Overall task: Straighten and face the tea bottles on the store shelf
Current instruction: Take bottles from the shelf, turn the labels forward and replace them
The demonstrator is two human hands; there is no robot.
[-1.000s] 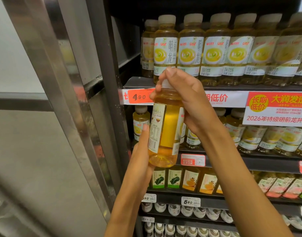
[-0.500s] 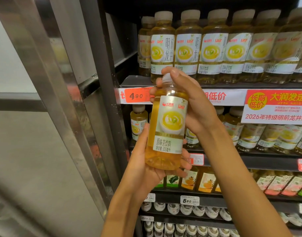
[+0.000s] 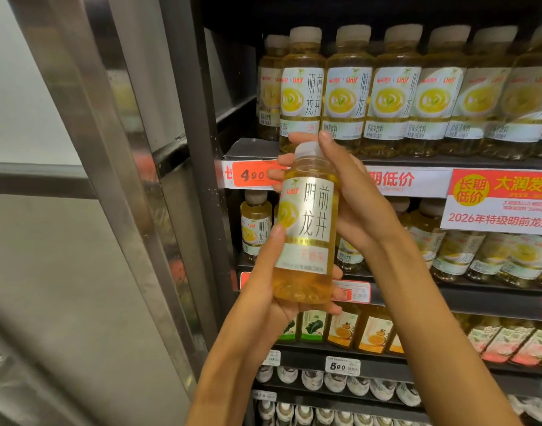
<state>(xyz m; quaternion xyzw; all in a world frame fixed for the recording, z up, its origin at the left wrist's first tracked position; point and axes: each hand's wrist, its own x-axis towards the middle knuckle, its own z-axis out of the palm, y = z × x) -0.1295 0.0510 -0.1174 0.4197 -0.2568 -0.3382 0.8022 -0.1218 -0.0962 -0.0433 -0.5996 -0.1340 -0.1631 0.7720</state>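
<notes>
Both hands (image 3: 263, 290) hide the tea bottle's (image 3: 306, 229) back.

The only camera sat on my head, a wide-angle view that looked forward and slightly down, close to the dark metal store shelf (image 3: 417, 162), whose tiers filled the right two-thirds of the frame. The view faced the shelf front at a slant from its left end, so the rows ran off toward the right edge. A brushed steel door frame (image 3: 116, 179) leaned across the left third, bent by the lens. My forearms rose from the bottom centre, very near the lens. There was no second view to share anything.
</notes>
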